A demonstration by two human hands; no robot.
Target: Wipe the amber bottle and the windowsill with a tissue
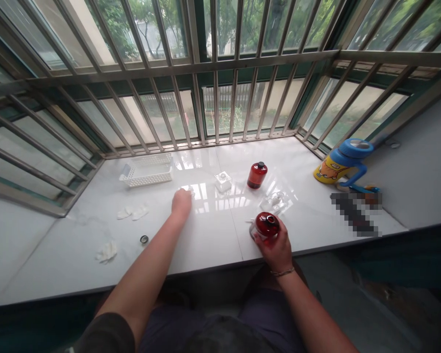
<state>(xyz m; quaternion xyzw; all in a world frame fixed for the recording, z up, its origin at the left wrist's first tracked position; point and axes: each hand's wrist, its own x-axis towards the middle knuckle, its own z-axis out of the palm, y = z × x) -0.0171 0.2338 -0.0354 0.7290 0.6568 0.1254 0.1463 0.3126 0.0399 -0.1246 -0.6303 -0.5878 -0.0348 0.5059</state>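
My right hand (280, 248) is wrapped round a translucent red bottle (266, 224) near the table's front edge. Its top faces me, with a dark opening or cap in the middle. Farther back, a second red bottle (257, 176) with a black cap stands upright. My left hand (182, 203) is out over the middle of the table, its fingers closed and mostly turned away from me. Something small and pale shows at its fingertips, too unclear to name. A small white box-like piece with a round top (223, 182) is to its right.
Clear plastic packaging (275, 201) lies between the bottles. A white basket (147, 171) is at back left, with crumpled white pieces (106, 251) and a dark ring (144, 239) nearer. A blue and yellow flask (341, 162) stands right; metal bars (213, 65) close off the back.
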